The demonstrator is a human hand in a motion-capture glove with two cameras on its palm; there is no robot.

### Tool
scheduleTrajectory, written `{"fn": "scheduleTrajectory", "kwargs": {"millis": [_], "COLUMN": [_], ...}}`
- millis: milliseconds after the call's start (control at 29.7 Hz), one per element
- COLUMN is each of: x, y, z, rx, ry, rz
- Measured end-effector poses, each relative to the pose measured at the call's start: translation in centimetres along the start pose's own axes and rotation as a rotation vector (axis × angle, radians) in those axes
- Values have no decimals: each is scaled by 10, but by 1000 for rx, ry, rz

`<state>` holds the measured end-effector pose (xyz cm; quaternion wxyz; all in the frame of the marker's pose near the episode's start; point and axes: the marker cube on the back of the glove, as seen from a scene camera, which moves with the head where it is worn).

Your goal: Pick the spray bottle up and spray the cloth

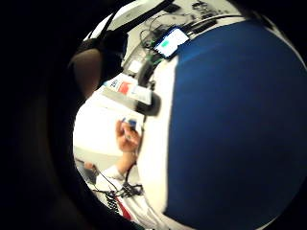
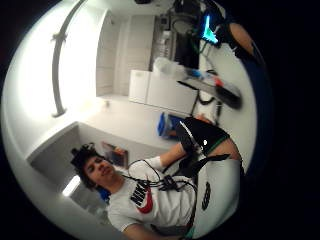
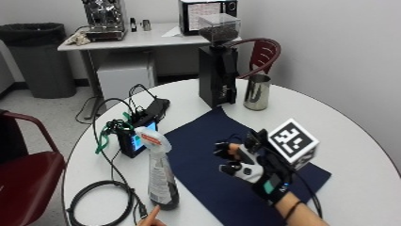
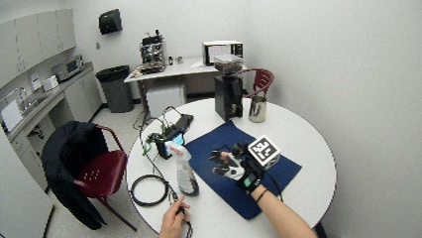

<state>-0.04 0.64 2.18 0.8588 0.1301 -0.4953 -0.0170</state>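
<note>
The spray bottle, with a white trigger head and a dark lower body, stands upright on the round white table just off the left edge of the dark blue cloth. My gloved right hand hovers over the middle of the cloth, to the right of the bottle and apart from it. Its fingers are loosely curled and hold nothing. The wide outside view shows the same layout: bottle, cloth, hand. The cloth fills much of the little finger side palm view, with the bottle beyond its edge.
A bare left hand rests on the table near the bottle's base. A small lit device with cables sits behind the bottle, and a cable coil lies at the front left. A black grinder and a steel cup stand at the back.
</note>
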Motion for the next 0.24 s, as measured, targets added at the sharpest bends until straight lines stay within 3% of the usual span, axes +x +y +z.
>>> {"fn": "scheduleTrajectory", "kwargs": {"millis": [236], "x": [-2], "y": [61], "z": [-66], "rx": [166], "ry": [138], "rz": [2]}}
